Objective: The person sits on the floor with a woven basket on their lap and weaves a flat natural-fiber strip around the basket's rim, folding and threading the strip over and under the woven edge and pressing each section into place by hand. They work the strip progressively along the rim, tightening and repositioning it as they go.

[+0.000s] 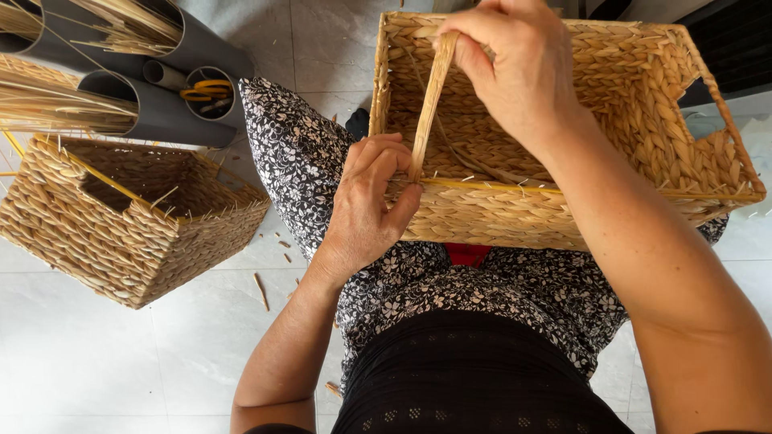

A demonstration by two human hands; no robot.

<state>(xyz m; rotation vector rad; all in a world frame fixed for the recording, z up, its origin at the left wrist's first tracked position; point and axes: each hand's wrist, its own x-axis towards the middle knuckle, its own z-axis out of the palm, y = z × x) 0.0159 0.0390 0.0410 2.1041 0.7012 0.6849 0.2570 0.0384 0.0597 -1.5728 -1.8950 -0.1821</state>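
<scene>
A rectangular woven straw basket [643,104] rests on my lap, its opening facing up. My right hand [515,64] is over the basket's far side and pinches the upper end of a flat straw strip [429,104], which it holds taut. The strip runs down to the near rim, where my left hand [370,201] grips its lower end against the woven edge. A thin yellow strand lies along the near rim.
A second woven basket [121,217] stands on the tiled floor at the left. Behind it lie grey tubes [161,112] filled with straw stalks, one holding yellow-handled scissors [205,90]. Short straw scraps are scattered on the floor.
</scene>
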